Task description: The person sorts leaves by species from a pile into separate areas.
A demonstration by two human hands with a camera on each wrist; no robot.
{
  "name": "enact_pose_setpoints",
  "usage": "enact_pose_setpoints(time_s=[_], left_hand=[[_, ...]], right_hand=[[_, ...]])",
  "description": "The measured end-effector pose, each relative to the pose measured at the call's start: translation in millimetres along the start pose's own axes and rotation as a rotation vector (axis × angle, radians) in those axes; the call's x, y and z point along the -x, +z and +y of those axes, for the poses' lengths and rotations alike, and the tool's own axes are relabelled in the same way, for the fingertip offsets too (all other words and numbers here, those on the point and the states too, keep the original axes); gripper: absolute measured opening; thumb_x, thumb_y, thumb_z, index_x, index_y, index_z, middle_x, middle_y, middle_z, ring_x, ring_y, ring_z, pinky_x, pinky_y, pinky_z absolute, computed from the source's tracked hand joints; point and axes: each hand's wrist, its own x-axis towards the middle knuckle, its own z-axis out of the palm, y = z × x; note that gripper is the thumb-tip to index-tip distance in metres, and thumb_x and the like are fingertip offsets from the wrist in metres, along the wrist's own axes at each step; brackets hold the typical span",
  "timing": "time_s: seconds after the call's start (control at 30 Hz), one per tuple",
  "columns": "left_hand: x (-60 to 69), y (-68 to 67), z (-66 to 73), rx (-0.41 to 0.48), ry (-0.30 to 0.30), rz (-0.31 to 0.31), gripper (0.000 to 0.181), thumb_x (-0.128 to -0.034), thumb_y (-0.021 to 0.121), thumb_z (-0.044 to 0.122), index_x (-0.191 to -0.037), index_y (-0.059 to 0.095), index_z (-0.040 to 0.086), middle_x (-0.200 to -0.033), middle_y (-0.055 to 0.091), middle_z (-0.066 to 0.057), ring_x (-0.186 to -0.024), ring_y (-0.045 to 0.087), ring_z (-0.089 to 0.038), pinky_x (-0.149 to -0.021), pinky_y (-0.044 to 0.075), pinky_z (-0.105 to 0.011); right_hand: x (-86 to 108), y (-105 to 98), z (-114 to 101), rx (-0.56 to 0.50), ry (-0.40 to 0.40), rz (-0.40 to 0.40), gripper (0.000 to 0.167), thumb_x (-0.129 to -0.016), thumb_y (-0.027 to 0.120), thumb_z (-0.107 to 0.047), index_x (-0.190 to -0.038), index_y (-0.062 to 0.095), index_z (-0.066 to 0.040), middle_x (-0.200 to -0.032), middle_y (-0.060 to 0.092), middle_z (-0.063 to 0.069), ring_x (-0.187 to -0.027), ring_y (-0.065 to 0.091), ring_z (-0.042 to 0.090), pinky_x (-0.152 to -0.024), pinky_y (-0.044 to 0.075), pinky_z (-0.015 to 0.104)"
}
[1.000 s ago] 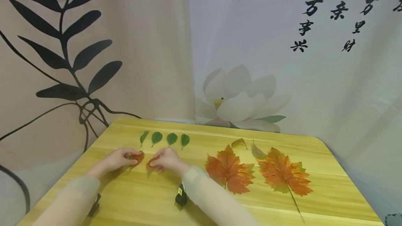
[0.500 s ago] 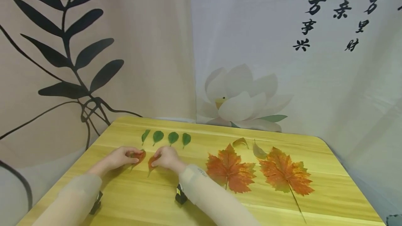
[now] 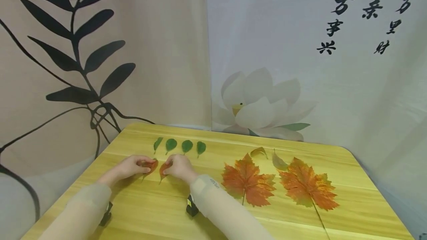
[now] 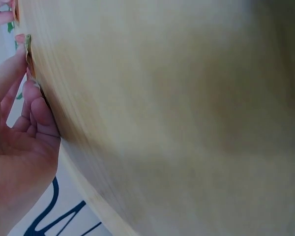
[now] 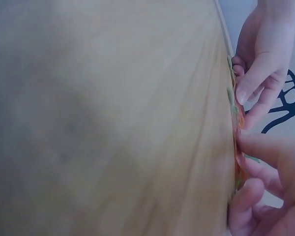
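Observation:
My left hand [image 3: 131,166] pinches a small reddish-orange leaf [image 3: 152,166] between thumb and fingers, low over the wooden table [image 3: 150,210]. Just to its right, my right hand [image 3: 181,167] pinches a second reddish leaf [image 3: 162,170], stem pointing down toward the table's front. A narrow gap separates the two leaves in the head view. The left wrist view shows the left hand [image 4: 27,123] at the table surface, its leaf [image 4: 29,56] seen nearly edge-on. In the right wrist view both hands are close together, the right one [image 5: 270,182] nearer the camera.
Several green leaves [image 3: 187,146] lie in a row behind the hands. Two large orange maple leaves [image 3: 248,180] [image 3: 308,184] lie to the right, with two small brownish leaves [image 3: 259,152] [image 3: 279,161] behind them. A printed curtain [image 3: 166,47] hangs behind the table.
The head view has shifted slightly, moving the scene rightward. The right hand's leaf sits a little closer to the left hand's leaf, and both remain pinched.

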Motion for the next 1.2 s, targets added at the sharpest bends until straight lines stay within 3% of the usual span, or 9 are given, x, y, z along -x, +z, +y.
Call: enact_pose_setpoints(time_s=[0.13, 0.27, 0.33, 0.47, 0.63, 0.8, 0.93, 1.1, 1.2], left_hand=[[0.0, -1.5, 0.0, 0.029, -0.017, -0.013, 0.041, -0.0903, 0.069, 0.011, -0.125, 0.059, -0.008, -0.090, 0.064, -0.018, -0.071, 0.054, -0.017, -0.061, 0.045, -0.024], [0.7, -4.5, -1.5, 0.088, -0.048, -0.045, 0.045, -0.0942, 0.064, 0.014, -0.132, 0.053, -0.008, -0.065, 0.044, -0.001, -0.051, 0.036, -0.009, -0.048, 0.036, -0.021], [1.9, -6.3, -2.9, 0.130, -0.059, -0.057, 0.048, -0.0959, 0.062, 0.016, -0.135, 0.050, -0.008, -0.066, 0.042, 0.001, -0.051, 0.035, -0.009, -0.048, 0.036, -0.022], [4.9, -9.1, -4.8, 0.212, -0.065, -0.081, 0.051, -0.0980, 0.059, 0.018, -0.139, 0.044, -0.009, -0.071, 0.046, -0.002, -0.053, 0.036, -0.011, -0.050, 0.036, -0.023], [6.5, -11.3, -5.9, 0.193, -0.069, -0.070, 0.051, -0.0987, 0.058, 0.020, -0.139, 0.045, -0.008, -0.085, 0.056, -0.007, -0.057, 0.040, -0.011, -0.052, 0.039, -0.023], [6.2, -12.2, -6.4, 0.160, -0.081, -0.056, 0.050, -0.0989, 0.058, 0.022, -0.139, 0.046, -0.006, -0.093, 0.060, -0.009, -0.059, 0.042, -0.011, -0.055, 0.042, -0.024], [7.7, -15.6, -5.0, 0.147, -0.077, -0.073, 0.050, -0.1001, 0.056, 0.022, -0.140, 0.044, -0.006, -0.074, 0.049, -0.003, -0.057, 0.039, -0.010, -0.055, 0.042, -0.025], [11.8, -27.7, 5.2, 0.184, -0.076, -0.087, 0.051, -0.1014, 0.053, 0.019, -0.141, 0.039, -0.010, -0.064, 0.038, 0.001, -0.055, 0.035, -0.011, -0.053, 0.040, -0.027], [8.9, -37.0, 17.8, 0.160, -0.081, -0.072, 0.053, -0.1010, 0.054, 0.023, -0.142, 0.041, -0.008, -0.065, 0.040, -0.001, -0.056, 0.036, -0.014, -0.052, 0.039, -0.029]], right_hand=[[2.8, -1.9, -0.9, -0.036, 0.010, -0.008, 0.020, -0.081, 0.080, -0.022, -0.096, 0.073, -0.011, -0.096, 0.069, -0.005, -0.091, 0.061, 0.011, -0.078, 0.049, 0.023], [5.1, -4.1, -3.0, -0.091, 0.043, -0.014, 0.021, -0.086, 0.075, -0.028, -0.100, 0.072, -0.013, -0.102, 0.068, -0.004, -0.089, 0.061, 0.011, -0.074, 0.050, 0.025], [6.0, -5.3, -4.3, -0.125, 0.062, -0.017, 0.024, -0.087, 0.072, -0.030, -0.103, 0.071, -0.012, -0.101, 0.067, -0.004, -0.082, 0.059, 0.009, -0.067, 0.049, 0.024], [5.9, -4.4, -4.5, -0.190, 0.101, -0.033, 0.030, -0.091, 0.068, -0.032, -0.113, 0.068, -0.012, -0.084, 0.066, -0.004, -0.049, 0.045, 0.008, -0.043, 0.041, 0.023], [4.7, -1.7, -2.7, -0.229, 0.125, -0.033, 0.033, -0.092, 0.066, -0.034, -0.119, 0.066, -0.014, -0.068, 0.060, -0.003, -0.034, 0.031, 0.009, -0.032, 0.031, 0.022], [6.1, -5.8, 0.5, -0.252, 0.112, -0.031, 0.037, -0.092, 0.067, -0.033, -0.123, 0.064, -0.014, -0.068, 0.060, 0.001, -0.038, 0.036, 0.009, -0.034, 0.033, 0.022], [9.1, -17.8, 5.2, -0.232, 0.071, -0.021, 0.041, -0.090, 0.068, -0.034, -0.125, 0.063, -0.013, -0.084, 0.061, -0.003, -0.052, 0.047, 0.008, -0.044, 0.041, 0.023], [16.3, -44.4, 12.0, -0.195, -0.012, -0.029, 0.043, -0.089, 0.069, -0.032, -0.124, 0.063, -0.009, -0.094, 0.061, 0.000, -0.073, 0.052, 0.008, -0.058, 0.046, 0.024], [24.3, -67.1, 16.9, -0.195, -0.041, -0.036, 0.040, -0.089, 0.069, -0.029, -0.123, 0.064, -0.009, -0.093, 0.061, 0.002, -0.073, 0.052, 0.010, -0.059, 0.047, 0.025]])
